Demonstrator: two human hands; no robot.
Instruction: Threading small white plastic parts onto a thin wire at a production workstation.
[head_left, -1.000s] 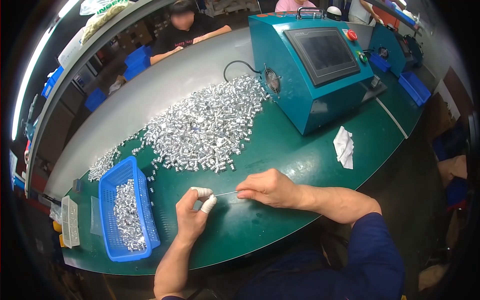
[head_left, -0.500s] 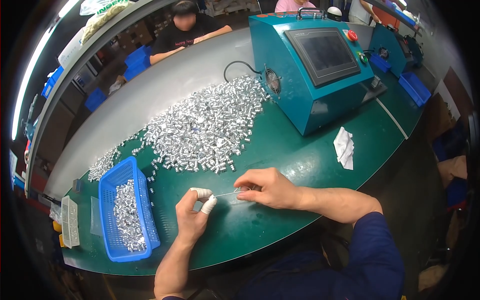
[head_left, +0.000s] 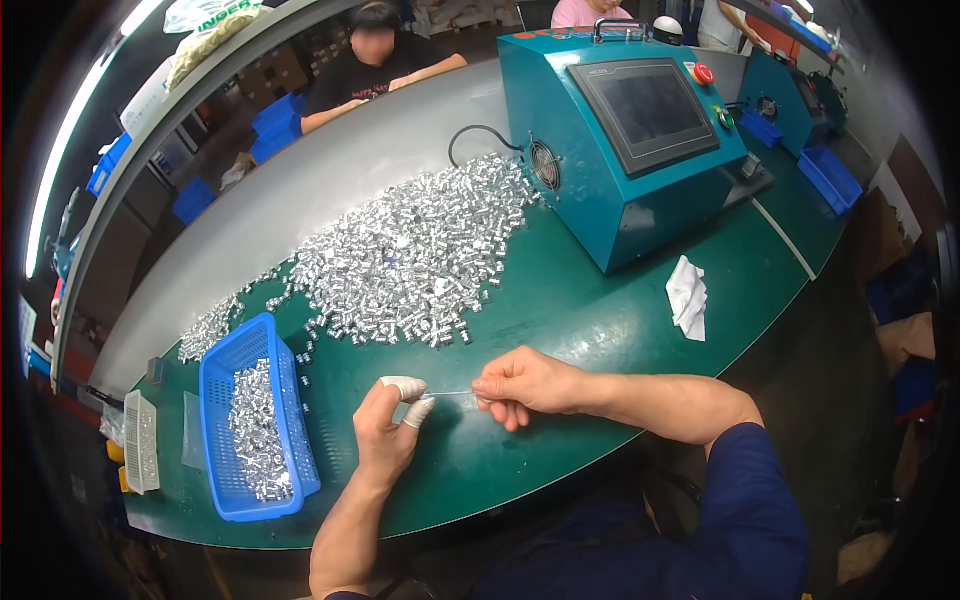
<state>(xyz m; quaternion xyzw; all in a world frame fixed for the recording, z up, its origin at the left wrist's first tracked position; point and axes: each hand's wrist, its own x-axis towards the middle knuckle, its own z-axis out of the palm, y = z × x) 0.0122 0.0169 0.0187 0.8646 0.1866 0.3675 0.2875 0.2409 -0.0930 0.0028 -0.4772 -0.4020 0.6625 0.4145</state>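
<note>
Between my two hands, just over the green tabletop, stretches a thin, pale, straight strand (head_left: 450, 393); whether it is wire or cord I cannot tell. My right hand (head_left: 535, 383) pinches its right end between thumb and forefinger, the other fingers curled below. At the strand's left end, my left hand (head_left: 385, 430) is closed in a pinch, its thumb and forefinger wrapped in white coverings. Whatever sits at those fingertips is too small to make out. Beyond both hands lies a large heap of small silvery metal fittings (head_left: 400, 255).
Left of my left hand stands a blue basket (head_left: 305, 450) partly filled with similar fittings. A white basket (head_left: 133, 440) is farther left. A teal machine (head_left: 660, 215) with a screen rises at the back right, near a crumpled white cloth (head_left: 688, 298). Another person sits across the bench.
My right hand has turned and its lower fingers have dropped and curled. The small loop of strand beside its fingertips no longer shows. My left hand has barely moved.
</note>
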